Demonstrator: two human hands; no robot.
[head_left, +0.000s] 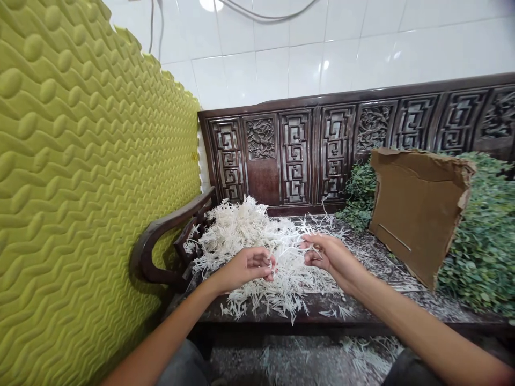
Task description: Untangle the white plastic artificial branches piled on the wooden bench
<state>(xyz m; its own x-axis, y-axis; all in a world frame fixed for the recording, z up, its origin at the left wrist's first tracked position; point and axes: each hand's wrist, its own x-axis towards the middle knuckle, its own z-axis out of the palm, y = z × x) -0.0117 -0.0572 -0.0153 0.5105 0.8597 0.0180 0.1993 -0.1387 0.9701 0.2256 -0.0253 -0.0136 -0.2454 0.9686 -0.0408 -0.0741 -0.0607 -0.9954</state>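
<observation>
A heaped pile of white, feathery plastic-like sprigs (249,241) lies on the dark wooden bench seat (354,316). Above the middle of the pile, my left hand (247,265) has its fingers curled in and pinches a white sprig (267,262). My right hand (328,257) is a short way to the right, with another white sprig (311,249) held in its fingers. The two hands are close together, and no other person's hands appear.
A carved dark wood backrest (293,155) and curved armrest (169,241) frame the bench. A torn cardboard sheet (418,214) leans on green artificial foliage (478,236) at right. A ribbed yellow-green foam panel (80,161) stands at left. White sprig scraps (322,359) litter the floor.
</observation>
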